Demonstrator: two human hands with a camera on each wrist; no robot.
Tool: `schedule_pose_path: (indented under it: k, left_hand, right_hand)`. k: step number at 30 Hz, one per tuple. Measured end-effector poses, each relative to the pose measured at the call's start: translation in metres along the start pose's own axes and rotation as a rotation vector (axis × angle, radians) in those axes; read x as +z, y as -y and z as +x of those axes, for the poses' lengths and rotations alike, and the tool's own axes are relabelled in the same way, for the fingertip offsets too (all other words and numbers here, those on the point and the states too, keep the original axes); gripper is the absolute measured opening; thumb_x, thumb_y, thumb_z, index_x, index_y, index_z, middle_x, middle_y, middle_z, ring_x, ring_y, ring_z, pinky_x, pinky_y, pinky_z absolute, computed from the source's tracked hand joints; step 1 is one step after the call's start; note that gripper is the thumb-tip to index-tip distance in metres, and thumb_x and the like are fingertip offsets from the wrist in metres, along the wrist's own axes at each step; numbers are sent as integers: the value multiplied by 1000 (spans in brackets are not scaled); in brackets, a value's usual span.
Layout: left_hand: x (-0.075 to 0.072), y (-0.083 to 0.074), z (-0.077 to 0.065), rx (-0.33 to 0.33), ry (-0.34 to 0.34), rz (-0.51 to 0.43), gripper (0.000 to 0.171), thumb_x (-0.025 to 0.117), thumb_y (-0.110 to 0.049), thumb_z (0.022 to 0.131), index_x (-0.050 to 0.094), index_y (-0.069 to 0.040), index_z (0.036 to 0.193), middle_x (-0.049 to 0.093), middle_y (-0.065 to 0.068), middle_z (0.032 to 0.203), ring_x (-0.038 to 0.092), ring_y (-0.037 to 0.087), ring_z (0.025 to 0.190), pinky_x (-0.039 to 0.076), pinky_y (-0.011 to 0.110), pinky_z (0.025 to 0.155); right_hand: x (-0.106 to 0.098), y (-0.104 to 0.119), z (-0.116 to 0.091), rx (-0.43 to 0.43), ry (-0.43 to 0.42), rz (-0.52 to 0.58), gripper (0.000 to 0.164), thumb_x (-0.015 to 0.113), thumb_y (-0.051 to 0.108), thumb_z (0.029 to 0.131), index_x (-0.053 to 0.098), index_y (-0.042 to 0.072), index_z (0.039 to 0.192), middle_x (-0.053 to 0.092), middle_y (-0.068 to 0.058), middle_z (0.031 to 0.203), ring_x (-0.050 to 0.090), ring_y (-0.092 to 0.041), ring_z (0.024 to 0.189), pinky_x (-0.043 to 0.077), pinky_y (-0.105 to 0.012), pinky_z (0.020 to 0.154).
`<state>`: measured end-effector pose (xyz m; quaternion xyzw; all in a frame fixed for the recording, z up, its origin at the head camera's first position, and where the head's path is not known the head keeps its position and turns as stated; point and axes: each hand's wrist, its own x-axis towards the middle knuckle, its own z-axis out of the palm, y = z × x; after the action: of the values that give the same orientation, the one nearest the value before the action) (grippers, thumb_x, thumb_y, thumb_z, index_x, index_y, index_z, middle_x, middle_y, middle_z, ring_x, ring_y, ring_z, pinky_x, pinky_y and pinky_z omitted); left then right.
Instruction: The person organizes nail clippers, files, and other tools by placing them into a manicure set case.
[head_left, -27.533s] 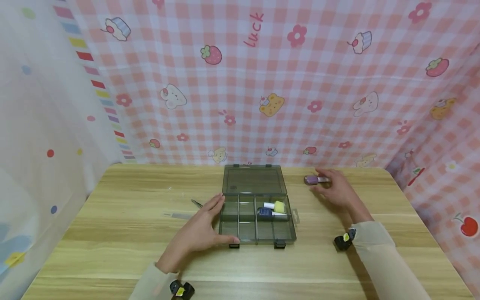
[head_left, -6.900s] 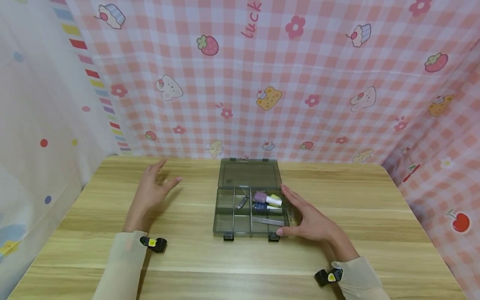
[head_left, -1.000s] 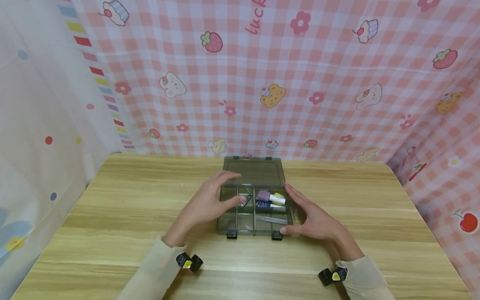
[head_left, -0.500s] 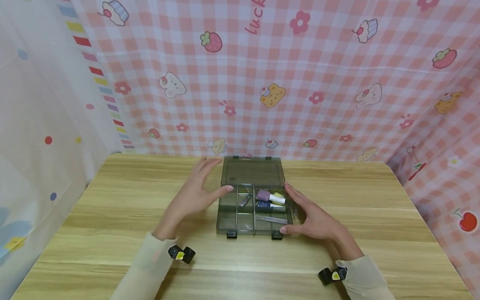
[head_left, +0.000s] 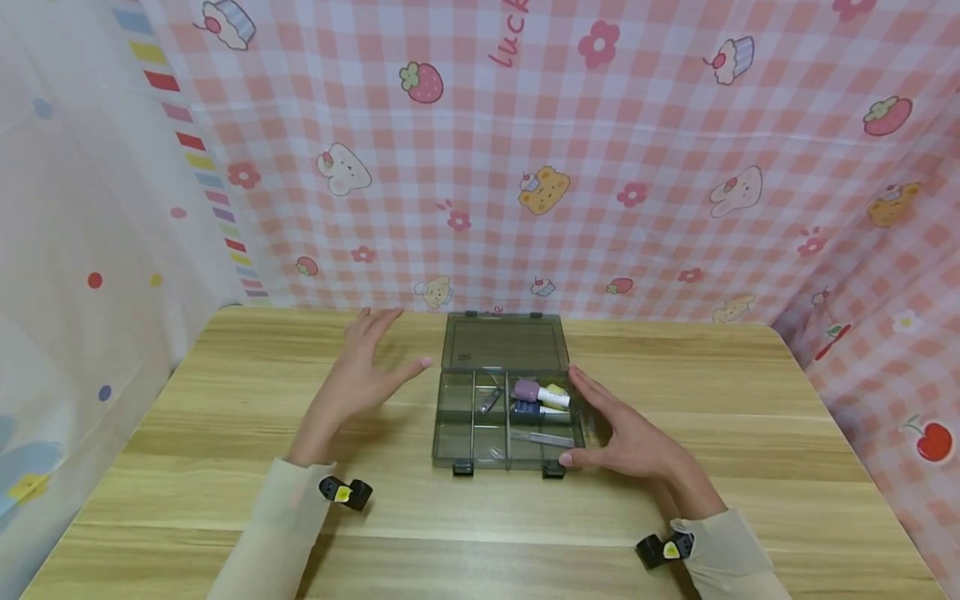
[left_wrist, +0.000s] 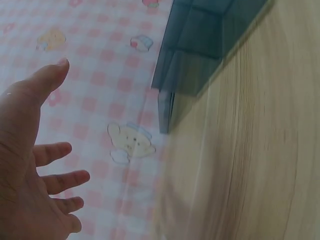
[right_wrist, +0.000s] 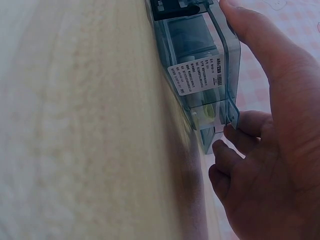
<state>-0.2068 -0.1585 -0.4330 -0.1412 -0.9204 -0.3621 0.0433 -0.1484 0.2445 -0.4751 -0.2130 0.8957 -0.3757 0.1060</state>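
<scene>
A translucent grey-green compartment box point(head_left: 453, 442) stands on the table with its lid point(head_left: 506, 343) folded back. In its right section lie a purple nail polish bottle point(head_left: 526, 389), a yellow one point(head_left: 557, 392) and a dark blue one point(head_left: 527, 408), with a flat silver strip like a nail file point(head_left: 543, 438) nearer the front. The middle section holds nail clippers point(head_left: 491, 401). My right hand point(head_left: 630, 433) grips the box's right side, thumb at the front corner and fingers toward the back. My left hand point(head_left: 352, 383) is held left of the box, fingers spread, holding nothing.
The wooden table point(head_left: 480, 542) reaches back to a pink checked cloth point(head_left: 480, 167). Two dark latches point(head_left: 462, 469) project from the box's front edge. A white printed label point(right_wrist: 196, 75) shows on the box's side in the right wrist view.
Over the last second my left hand has withdrawn leftward from above the box; my right hand has stayed. Since the oldest frame, the purple bottle, clippers and silver strip have come into the box.
</scene>
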Motion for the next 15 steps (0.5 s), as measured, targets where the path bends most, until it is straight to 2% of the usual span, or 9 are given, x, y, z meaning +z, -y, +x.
schedule_pose_path:
  k: [5, 11, 15]
  left_hand:
    - [-6, 10, 2, -34, 3, -5, 94, 73, -61, 88, 33, -18, 161, 27, 15, 168, 5, 42, 159, 18, 74, 121]
    - [-13, 23, 1, -77, -2, -36, 95, 71, -63, 88, 31, -19, 162, 19, 15, 171, 7, 41, 159, 20, 73, 121]
    - [-18, 32, -1, -99, -13, -46, 95, 69, -66, 89, 30, -20, 162, 21, 17, 169, 20, 43, 156, 27, 72, 119]
  right_hand:
    - [0, -1, 0, 1, 2, 5, 122, 84, 60, 76, 11, 24, 167, 8, 1, 175, 12, -33, 160, 19, -65, 125]
    - [0, -1, 0, 1, -1, 7, 123, 85, 60, 75, 11, 24, 167, 8, 1, 175, 11, -33, 160, 18, -65, 125]
    - [0, -1, 0, 6, -1, 3, 123, 85, 60, 75, 11, 25, 167, 8, 3, 175, 11, -34, 160, 18, -65, 125]
